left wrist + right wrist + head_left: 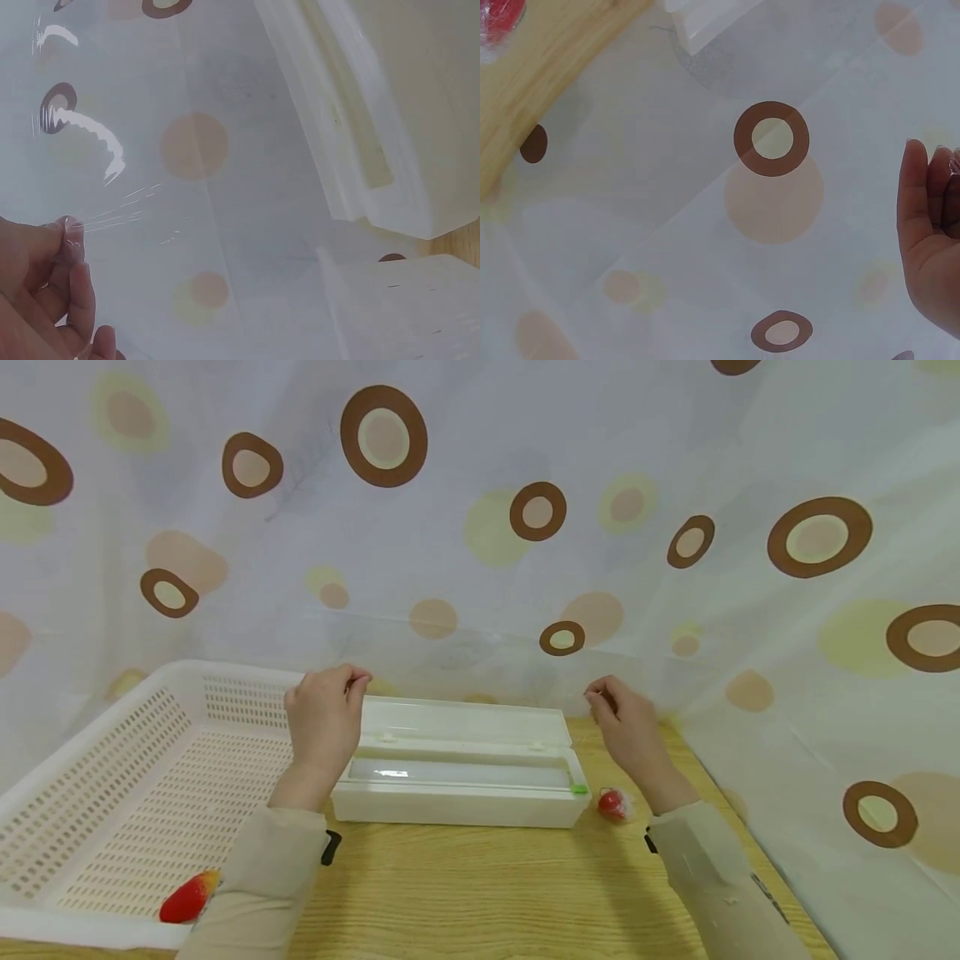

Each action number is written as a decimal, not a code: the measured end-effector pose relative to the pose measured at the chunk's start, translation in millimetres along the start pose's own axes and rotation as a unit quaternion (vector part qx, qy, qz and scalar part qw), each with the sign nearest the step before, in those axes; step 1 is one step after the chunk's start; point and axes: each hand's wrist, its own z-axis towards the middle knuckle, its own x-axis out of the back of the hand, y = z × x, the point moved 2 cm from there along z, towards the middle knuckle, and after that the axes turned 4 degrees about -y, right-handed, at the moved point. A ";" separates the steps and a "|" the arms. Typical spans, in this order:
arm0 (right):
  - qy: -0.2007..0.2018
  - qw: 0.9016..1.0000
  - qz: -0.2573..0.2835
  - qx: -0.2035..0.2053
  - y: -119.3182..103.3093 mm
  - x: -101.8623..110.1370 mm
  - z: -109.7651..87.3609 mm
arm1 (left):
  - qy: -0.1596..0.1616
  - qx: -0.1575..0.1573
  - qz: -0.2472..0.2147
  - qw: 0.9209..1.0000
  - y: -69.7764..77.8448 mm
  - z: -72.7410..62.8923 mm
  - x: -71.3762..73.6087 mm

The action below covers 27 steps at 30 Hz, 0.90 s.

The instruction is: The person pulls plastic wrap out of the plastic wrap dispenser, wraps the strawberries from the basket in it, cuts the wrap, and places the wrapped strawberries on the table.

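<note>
Clear plastic wrap (pixel 109 146), showing by its glints and creases, stretches from my left hand (pixel 324 718), which pinches its edge between thumb and fingers in the left wrist view. My right hand (pixel 628 727), raised at the same height, pinches a bit of clear film; most of it is cut off in the right wrist view. Below and between the hands stands the white plastic wrap dispenser (pixel 461 806), its lid (pixel 465 722) tilted back and a roll (pixel 457 774) inside. A green slider (pixel 579 789) sits at its right end.
On the left, a white slotted basket (pixel 191 672) holds a red-and-yellow fruit-like item (pixel 187 899), partly behind my left sleeve. A film-wrapped red item (pixel 615 805) lies right of the dispenser. Patterned sheeting (pixel 465 568) rises behind the wooden table (pixel 450 885).
</note>
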 end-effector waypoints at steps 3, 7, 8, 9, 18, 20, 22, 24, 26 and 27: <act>0.006 1.000 -0.004 0.004 -1.1 3.1 0.1 | 0.007 -0.002 -0.007 1.000 1.8 0.2 1.0; 0.016 1.000 -0.010 0.015 -4.4 7.5 2.4 | 0.021 -0.011 -0.010 1.000 3.3 1.6 3.0; 0.019 1.000 -0.010 0.018 -5.3 8.6 3.4 | 0.025 -0.014 -0.011 1.000 3.8 1.9 3.9; 0.021 1.000 -0.011 0.020 -6.1 9.5 4.5 | 0.027 -0.015 -0.012 0.999 4.0 2.1 5.0; 0.025 0.999 -0.015 0.033 -13.1 20.8 6.0 | 0.035 -0.031 -0.052 0.998 11.2 3.3 14.3; 0.025 0.999 -0.014 0.035 -14.1 23.1 4.1 | 0.030 -0.028 -0.060 0.997 13.0 1.9 15.9; 0.022 0.999 -0.013 0.039 -15.1 25.5 1.9 | 0.025 -0.026 -0.066 0.997 14.4 -0.2 18.1; 0.015 0.999 -0.011 0.039 -15.5 28.1 -0.8 | 0.019 -0.028 -0.071 0.997 15.8 -3.1 21.2; 0.004 0.999 -0.009 0.038 -15.4 31.2 -4.4 | 0.009 -0.033 -0.075 0.997 17.4 -7.0 25.0; -0.002 0.999 -0.007 0.037 -15.1 32.8 -6.5 | 0.002 -0.035 -0.078 0.996 18.2 -9.2 27.1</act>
